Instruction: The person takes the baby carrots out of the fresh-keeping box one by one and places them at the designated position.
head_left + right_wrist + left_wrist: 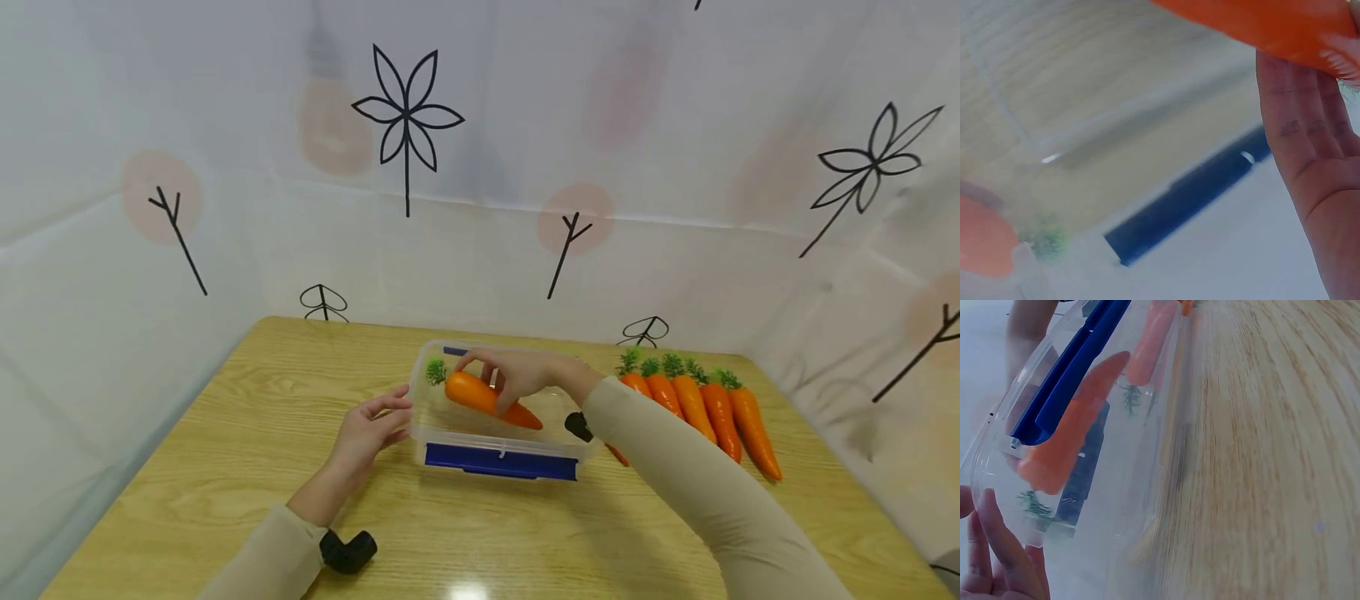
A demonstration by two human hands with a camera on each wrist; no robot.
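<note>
A toy carrot (476,392), orange with a green leafy top, is held by my right hand (521,375) over the inside of a clear plastic box (551,406). Thumb and fingers grip it from above, its leafy end pointing left. In the right wrist view the carrot (1260,25) lies across the fingers. My left hand (369,429) touches the box's left wall with extended fingers; the left wrist view shows those fingers (1004,544) against the clear corner. Blue latch flaps (501,461) hang on the box's near side.
Several more toy carrots (693,404) lie in a row on the wooden table (247,433) right of the box, leaves toward the back. My right forearm (675,458) partly covers them. A white printed cloth (480,267) hangs behind the table.
</note>
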